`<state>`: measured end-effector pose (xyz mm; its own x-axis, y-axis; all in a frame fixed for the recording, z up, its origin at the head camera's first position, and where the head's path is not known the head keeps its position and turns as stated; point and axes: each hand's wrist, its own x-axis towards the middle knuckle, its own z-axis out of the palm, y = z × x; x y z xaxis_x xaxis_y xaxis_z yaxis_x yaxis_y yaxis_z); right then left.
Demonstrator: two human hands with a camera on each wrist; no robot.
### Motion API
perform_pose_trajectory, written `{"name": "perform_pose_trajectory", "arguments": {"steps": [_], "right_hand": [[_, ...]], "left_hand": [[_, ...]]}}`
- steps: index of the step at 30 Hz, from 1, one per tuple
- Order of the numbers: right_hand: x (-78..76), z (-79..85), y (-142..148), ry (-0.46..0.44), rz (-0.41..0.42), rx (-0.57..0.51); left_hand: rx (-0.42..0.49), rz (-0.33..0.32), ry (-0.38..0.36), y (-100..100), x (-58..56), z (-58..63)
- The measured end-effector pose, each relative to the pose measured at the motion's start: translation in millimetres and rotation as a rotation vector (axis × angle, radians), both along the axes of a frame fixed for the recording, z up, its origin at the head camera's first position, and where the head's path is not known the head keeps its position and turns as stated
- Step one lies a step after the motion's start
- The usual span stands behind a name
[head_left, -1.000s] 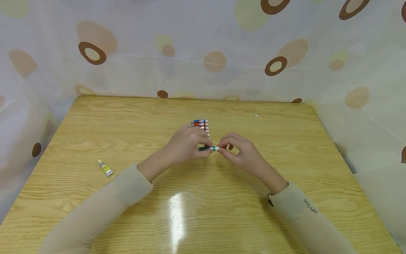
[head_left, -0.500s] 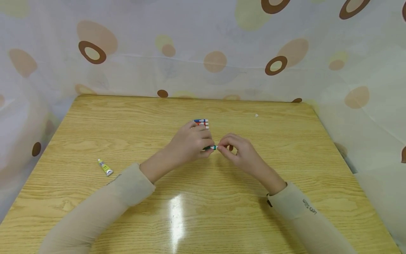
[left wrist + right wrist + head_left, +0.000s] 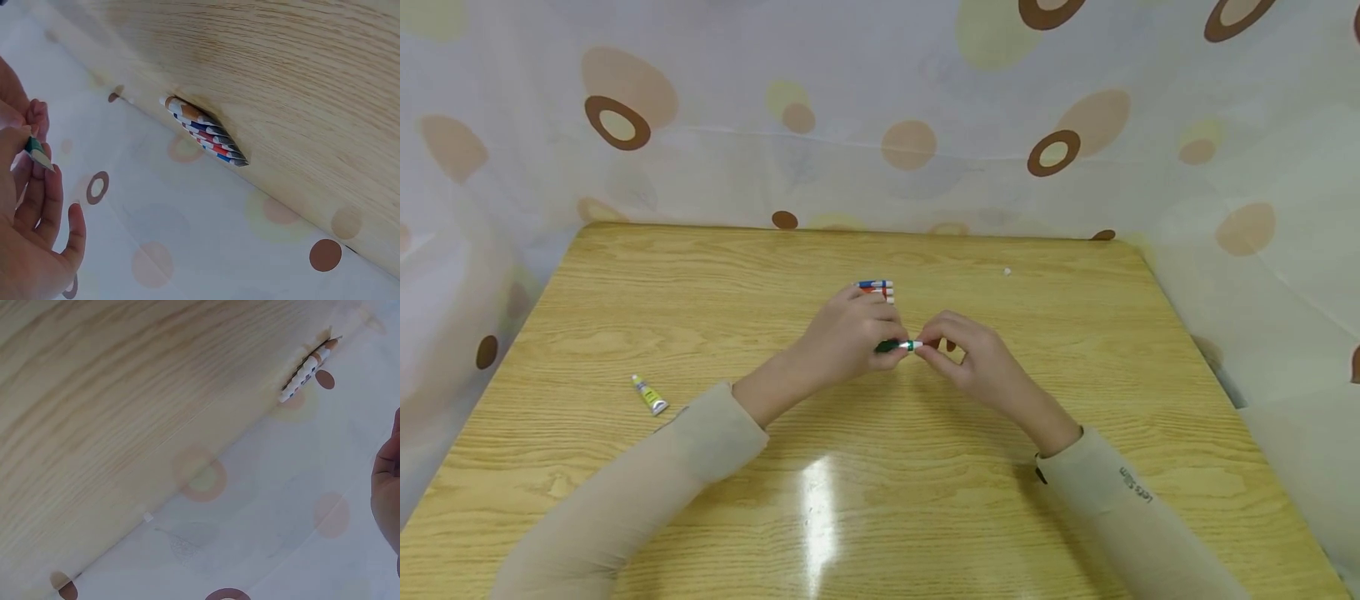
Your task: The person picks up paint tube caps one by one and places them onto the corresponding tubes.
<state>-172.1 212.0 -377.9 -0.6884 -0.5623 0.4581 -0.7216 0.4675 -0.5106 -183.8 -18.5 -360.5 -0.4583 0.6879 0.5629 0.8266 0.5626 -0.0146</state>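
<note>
In the head view my left hand [image 3: 853, 335] holds a small green paint tube [image 3: 889, 345] by its body, level over the middle of the table. The thumb and fingertips of my right hand [image 3: 967, 350] pinch its white cap [image 3: 917, 344] from the other end. The left wrist view shows the tube's green and white end [image 3: 39, 155] between the fingers. Behind my left hand lies a row of several paint tubes [image 3: 874, 285], partly hidden in the head view. The left wrist view shows this row [image 3: 209, 134] with brown, blue and red bands, side by side.
A yellow paint tube [image 3: 650, 395] lies alone on the left of the wooden table [image 3: 715, 517], near my left sleeve. Toward the back right is a tiny white piece [image 3: 1007, 272]. A patterned cloth [image 3: 850, 125] hangs along the table's back edge and sides.
My left hand has shifted slightly right and now covers more of the tube row. The green tube has moved a little away from me, and both hands stay on it.
</note>
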Motion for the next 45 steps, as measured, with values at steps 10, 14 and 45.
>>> {"name": "perform_pose_trajectory", "arguments": {"steps": [10,14,45], "right_hand": [[-6.2,1.2,6,-0.057,-0.080,0.104],[-13.8,2.0,15,-0.068,-0.145,0.133],[-92.4,-1.9,100,-0.304,-0.508,0.171]], "left_hand": [[-0.020,0.054,-0.097,1,-6.2,-5.9],[-0.071,0.107,-0.179,1,-10.3,-8.6],[-0.267,0.249,-0.368,4,-33.7,-37.9]]}}
